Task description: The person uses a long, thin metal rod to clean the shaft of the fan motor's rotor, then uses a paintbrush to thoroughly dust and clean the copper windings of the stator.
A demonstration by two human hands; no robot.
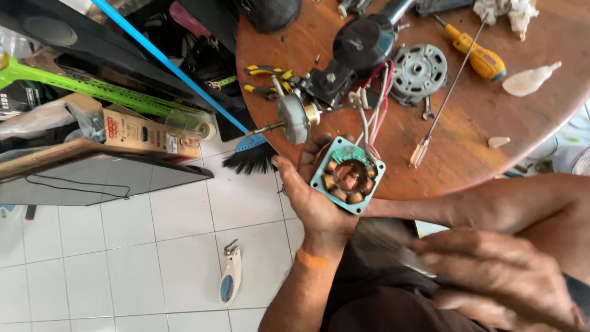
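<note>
— Holding the stator up off the counter w/ my left hand, palm under it, thumb on the near edge, fingers curled behind the far side. Clamped on the teal frame, so the copper windings face me.

— Why hold it in the air, not flat on the wood?

— Wires tie it to the rest of the motor, so it sits just past the counter's rim, leads running up to the black housing. Short tether, I'd say; that's prob. why it's so close to the edge.

— And the right hand?

— Low, near my lap, blurred. Seems to grip sthg grey and brush-like, but can't tell how the fingers sit on it.

— Rotor?

— Rotor w/ shaft lies on the counter edge, just above my left fingers, shaft poking out over the floor. Pliers w/ yellow grips next to it, grey end plate further in, long thin screwdriver diagonal across the wood, orange-handled one beyond. All within reach, parts on one side, tools on the other.
</note>
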